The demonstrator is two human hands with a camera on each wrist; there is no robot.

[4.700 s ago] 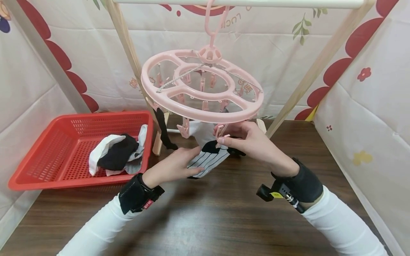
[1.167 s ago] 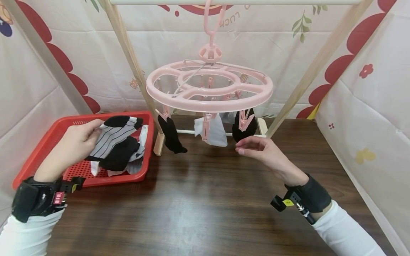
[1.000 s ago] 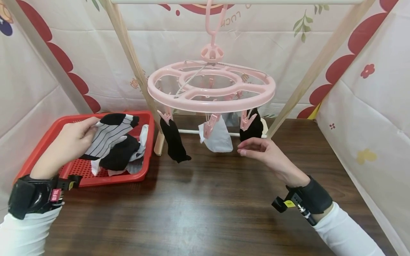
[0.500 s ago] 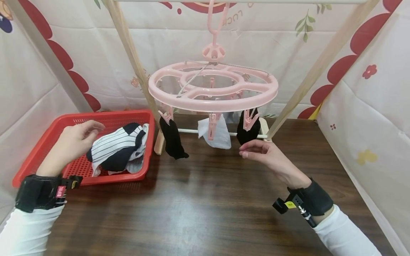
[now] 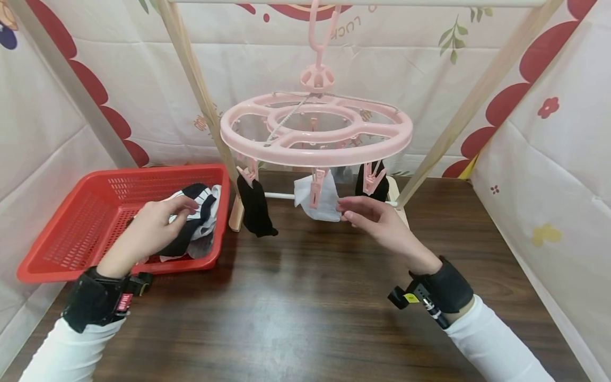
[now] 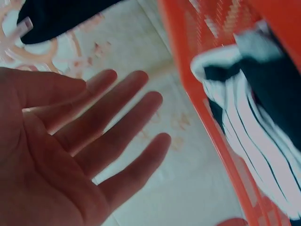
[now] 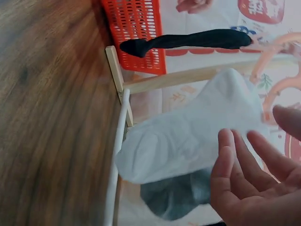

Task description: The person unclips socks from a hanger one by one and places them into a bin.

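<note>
My left hand (image 5: 150, 228) is above the red basket (image 5: 47, 252), fingers loosely bent and holding nothing; the left wrist view shows its palm and spread fingers. Under it lies a white sock with dark stripes (image 6: 249, 136), on other socks in the basket. My right hand (image 5: 384, 225) is at the edge of a hanging white sock (image 5: 329, 201), its thumb apart from the fingers. Whether the fingertips touch the sock I cannot tell. A pink clothespin (image 5: 316, 188) hangs in front of that sock, below the round pink clip hanger (image 5: 315, 156).
Black socks hang at the hanger's left (image 5: 255, 207) and right (image 5: 380, 188). A grey sock (image 7: 174, 197) hangs behind the white one. The hanger's hook goes up to a white bar (image 5: 429, 4) between wooden legs (image 5: 482, 101). Below is a brown wooden table (image 5: 286, 307).
The striped sock, earlier at the hanger's front with both hands, now lies in the basket, released by my left hand. My right hand has shifted left toward the white sock.
</note>
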